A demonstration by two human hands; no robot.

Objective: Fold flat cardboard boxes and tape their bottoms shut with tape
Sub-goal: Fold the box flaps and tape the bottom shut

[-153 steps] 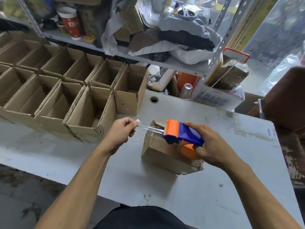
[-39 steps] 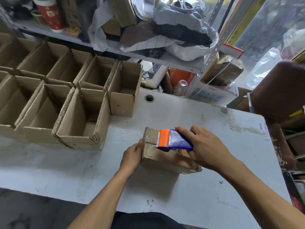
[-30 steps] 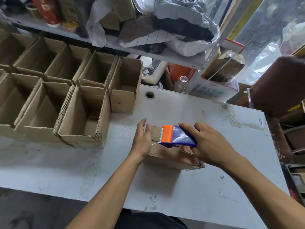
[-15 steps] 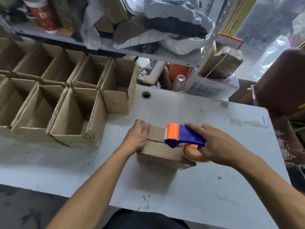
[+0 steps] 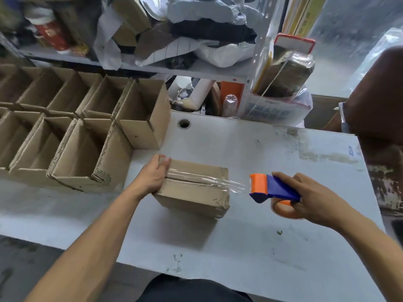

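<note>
Brown cardboard box (image 5: 193, 188) sits bottom-up mid-table on the white worktable (image 5: 250, 236), one clear tape strip (image 5: 196, 176) along its flap seam, running off the right edge to the dispenser. Left hand (image 5: 152, 177) grips the box's left end, thumb on top. Right hand (image 5: 309, 197) holds one blue-and-orange tape dispenser (image 5: 272, 188), just right of the box, off its surface. Further left: open-topped folded cartons (image 5: 82, 149) in two rows, at least eight visible. Behind: one cluttered metal shelf (image 5: 174, 68).

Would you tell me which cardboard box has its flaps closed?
The box under the left hand, alone mid-table with tape across its seam; the boxes at left stand open.
</note>
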